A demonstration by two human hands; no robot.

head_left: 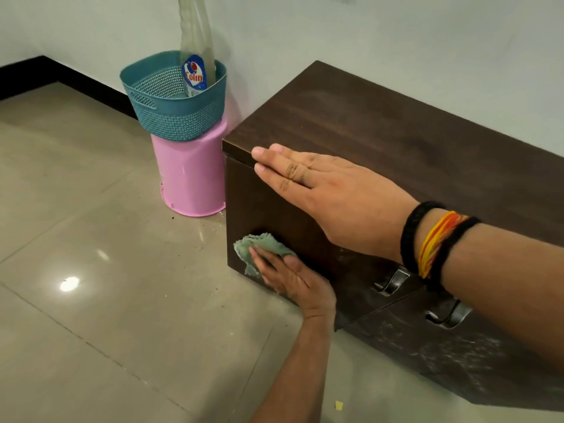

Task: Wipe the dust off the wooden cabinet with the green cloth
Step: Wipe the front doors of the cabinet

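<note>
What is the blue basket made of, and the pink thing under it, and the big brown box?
The basket looks like plastic: tiny moulded holes all over and a smooth rim. The pink bucket, standing upside down, also looks like plastic, smooth and a bit shiny. The cabinet shows dark wood grain with a matte finish; it may be wood or wood-look board.

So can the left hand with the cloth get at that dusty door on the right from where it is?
Probably yes. The left hand presses the green cloth low on the cabinet front; the floor alongside is free, though the right hand and forearm cross above the dusty door.
</note>
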